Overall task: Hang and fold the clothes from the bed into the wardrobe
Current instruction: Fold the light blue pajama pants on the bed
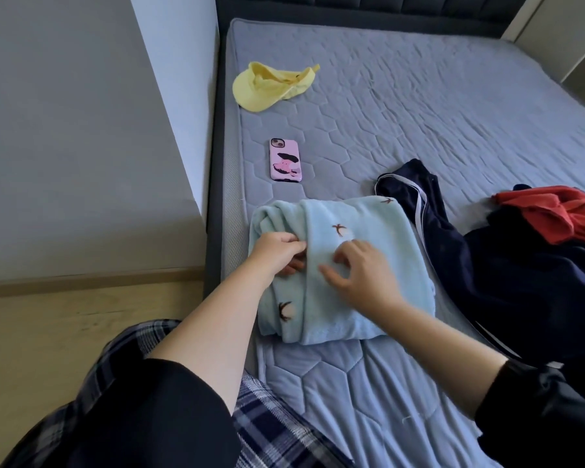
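Fleece [352, 217] is lying half-folded at the bed's [419, 113] near edge. Left grip [279, 249] is pinching a fold. Right grip [358, 268], fingers loosely bent, is resting on top and holding nothing. We are judging it soft, light and floppy, best lifted from underneath, both sides.

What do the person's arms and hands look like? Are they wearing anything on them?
The left hand and right hand are bare: no gloves, rings or watch show. The forearms are bare too. A loose black left sleeve ends near the elbow; the black right sleeve ends in a snug cuff on the forearm.
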A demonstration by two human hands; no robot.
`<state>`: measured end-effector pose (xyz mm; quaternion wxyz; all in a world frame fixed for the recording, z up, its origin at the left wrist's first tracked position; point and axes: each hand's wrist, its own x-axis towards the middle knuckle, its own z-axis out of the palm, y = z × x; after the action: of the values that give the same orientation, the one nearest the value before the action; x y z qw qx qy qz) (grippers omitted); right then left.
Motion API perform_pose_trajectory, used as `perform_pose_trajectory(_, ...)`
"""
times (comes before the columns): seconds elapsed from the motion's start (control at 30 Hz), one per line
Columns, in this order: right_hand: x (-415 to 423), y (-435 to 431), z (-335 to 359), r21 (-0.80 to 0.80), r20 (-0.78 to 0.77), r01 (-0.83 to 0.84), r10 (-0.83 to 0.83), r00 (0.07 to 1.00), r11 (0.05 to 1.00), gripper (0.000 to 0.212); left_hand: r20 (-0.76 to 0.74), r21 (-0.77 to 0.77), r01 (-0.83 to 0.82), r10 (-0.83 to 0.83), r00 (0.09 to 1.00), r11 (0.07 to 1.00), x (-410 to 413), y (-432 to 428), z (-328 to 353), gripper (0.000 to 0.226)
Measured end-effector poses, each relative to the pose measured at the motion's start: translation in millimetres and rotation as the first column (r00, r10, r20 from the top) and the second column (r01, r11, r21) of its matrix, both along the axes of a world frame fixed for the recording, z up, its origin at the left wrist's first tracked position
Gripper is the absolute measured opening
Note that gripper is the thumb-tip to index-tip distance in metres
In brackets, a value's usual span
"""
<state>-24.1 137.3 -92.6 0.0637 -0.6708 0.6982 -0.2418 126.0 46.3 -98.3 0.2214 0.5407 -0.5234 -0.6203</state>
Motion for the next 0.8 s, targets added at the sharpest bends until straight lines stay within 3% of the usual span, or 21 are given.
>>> perform_pose_trajectory(0.07, 18.3, 4.5, -2.8, 0.139, -0.059, 0.047, -0.039, 0.997, 0.989, 0.040, 0.021, -0.003, -0.056, 0.056, 0.998, 0.998, -2.4, 1.6, -1.5, 0.014)
perform_pose_trajectory(0.17, 20.2, 0.6, -5.9, 0.218, -0.158, 0.093, -0.059, 0.986, 0.971, 0.024, -0.039, 0.051, -0.162, 0.164, 0.986, 0.986, -5.7, 3.0, -3.4, 0.021)
perform_pose_trajectory(0.23, 13.4, -3.0, -2.9, 0.265, -0.031, 0.073, -0.067, 0.997, 0.961, 0.025, -0.125, 0.125, -0.206, 0.221, 0.967, 0.971, -7.6, 3.2, -1.3, 0.021)
perform_pose_trajectory(0.3, 2.1, -4.4, 1.9, 0.298, 0.189, 0.087, -0.149, 0.971, 0.951, 0.032, -0.210, 0.205, -0.230, 0.273, 0.939, 0.951, -8.6, 3.5, 2.6, 0.020)
perform_pose_trajectory(0.43, -26.1, 1.6, 11.4, 0.317, 0.559, 0.208, -0.360, 0.747, 0.925, 0.029, -0.346, 0.364, -0.286, 0.414, 0.842, 0.886, -8.2, 1.8, 12.2, 0.021)
perform_pose_trajectory(0.5, -35.1, 5.1, 12.1, 0.319, 0.602, 0.254, -0.402, 0.690, 0.913, 0.024, -0.344, 0.406, -0.354, 0.500, 0.795, 0.843, -10.6, 2.3, 12.8, 0.019)
perform_pose_trajectory(0.57, -35.8, 8.7, 8.8, 0.324, 0.588, 0.248, -0.400, 0.703, 0.913, 0.022, -0.331, 0.414, -0.377, 0.522, 0.786, 0.829, -12.9, 5.0, 11.3, 0.016)
perform_pose_trajectory(0.7, -30.7, 18.1, 3.2, 0.394, 0.507, 0.117, -0.322, 0.799, 0.912, 0.021, -0.279, 0.358, -0.147, 0.256, 0.926, 0.922, -7.8, 13.6, 4.5, 0.019)
perform_pose_trajectory(0.8, -37.1, 29.0, 0.5, 0.250, 0.420, 0.262, -0.348, 0.838, 0.932, 0.005, -0.131, 0.272, 0.080, -0.046, 0.990, 0.959, -4.6, 22.9, -6.1, 0.030)
